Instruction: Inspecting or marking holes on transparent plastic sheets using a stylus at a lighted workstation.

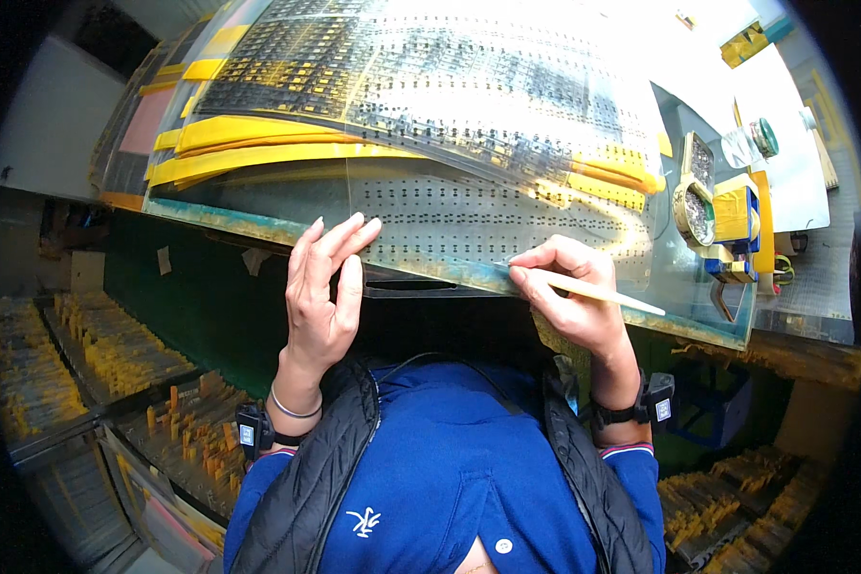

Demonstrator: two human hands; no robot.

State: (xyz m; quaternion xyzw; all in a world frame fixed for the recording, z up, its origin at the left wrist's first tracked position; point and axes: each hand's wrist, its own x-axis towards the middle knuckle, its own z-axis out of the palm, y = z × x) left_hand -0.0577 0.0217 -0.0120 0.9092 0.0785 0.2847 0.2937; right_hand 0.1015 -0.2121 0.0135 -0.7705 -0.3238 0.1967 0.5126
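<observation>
A clear film sheet (507, 215) printed with rows of small black marks lies on the glass-topped table (287, 226). My left hand (325, 297) is by the table's near edge, its fingers stretched out with the tips at the sheet's near left corner. Nothing shows in it. My right hand (574, 297) pinches a slim, cream-coloured stick-like tool (607, 295) over the sheet's near edge. The tool's thin rear end points right; its working tip is mostly hidden by my fingers. Farther back, a stack of film sheets with yellow edging (268, 139) partly covers the sheet.
On the right stand a round tin (694, 212), a yellow block in a blue holder (734, 218) and a clear jar with a green lid (758, 142). Racks with many yellow-tabbed pieces (115, 340) sit low at the left, others low at the right. A dark slot (411, 285) opens below the table edge.
</observation>
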